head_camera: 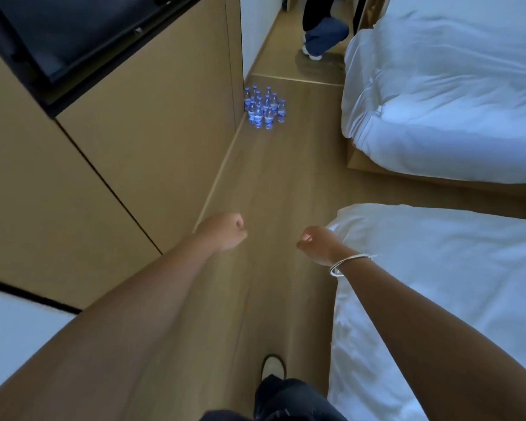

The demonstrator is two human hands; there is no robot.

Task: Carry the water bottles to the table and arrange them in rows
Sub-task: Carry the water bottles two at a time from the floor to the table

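Note:
Several clear water bottles (pixel 264 109) with blue caps and blue labels stand upright in a tight cluster on the wooden floor, far ahead, against the corner of the tan wall panel. My left hand (pixel 225 230) is stretched forward over the floor with its fingers curled and nothing in it. My right hand (pixel 318 243), a silver bangle on its wrist, is also held out with fingers curled and holds nothing. Both hands are well short of the bottles. No table is in view.
A tan cabinet wall (pixel 134 153) with a dark screen (pixel 73 34) runs along the left. Two beds with white bedding stand on the right, the near bed (pixel 438 299) and the far bed (pixel 444 95). Another person's legs (pixel 324 31) stand beyond the bottles. A floor aisle (pixel 271 183) leads ahead.

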